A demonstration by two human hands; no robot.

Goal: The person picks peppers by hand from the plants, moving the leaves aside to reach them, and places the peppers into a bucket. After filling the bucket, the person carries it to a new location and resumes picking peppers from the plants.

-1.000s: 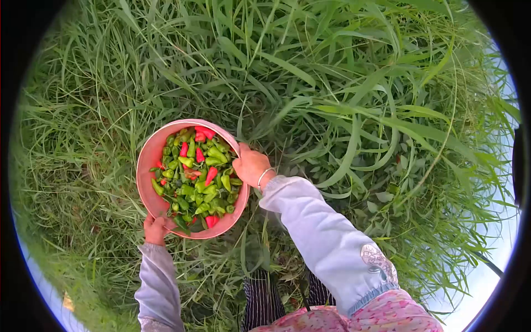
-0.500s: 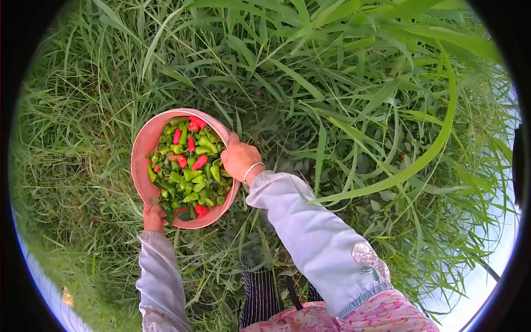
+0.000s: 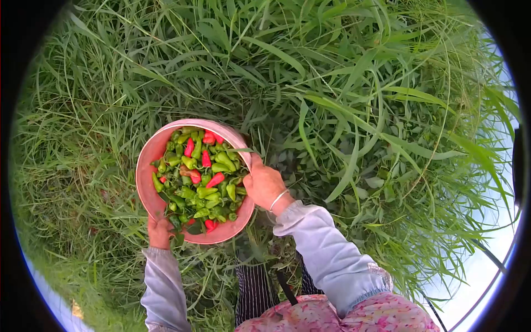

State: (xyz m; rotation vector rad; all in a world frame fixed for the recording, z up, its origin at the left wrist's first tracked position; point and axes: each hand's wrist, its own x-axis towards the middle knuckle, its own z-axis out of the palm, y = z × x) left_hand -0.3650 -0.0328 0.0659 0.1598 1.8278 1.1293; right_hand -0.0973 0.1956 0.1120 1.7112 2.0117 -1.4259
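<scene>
A pink bucket [image 3: 148, 180] full of green and red peppers [image 3: 207, 191] is held in front of me over the grass. My left hand [image 3: 160, 229] grips its lower-left rim, with some dark green leaves beside the fingers. On the right side of the rim, my right hand [image 3: 266, 185] is closed, thumb and fingers around the edge, a pale bracelet at the wrist. The bucket's mouth faces up toward me, so the peppers show plainly. Its underside is hidden.
Tall grass [image 3: 354, 99] spreads all round, with longer blades arching on the right. Below are my legs in striped trousers [image 3: 255, 290] and a pink floral garment [image 3: 310, 315]. A dark strap [image 3: 286, 289] hangs between the legs.
Both hands and the bucket have shifted a little right and down in view. The large grass blade that arched over the right arm has left that spot. Both hands still hold the rim.
</scene>
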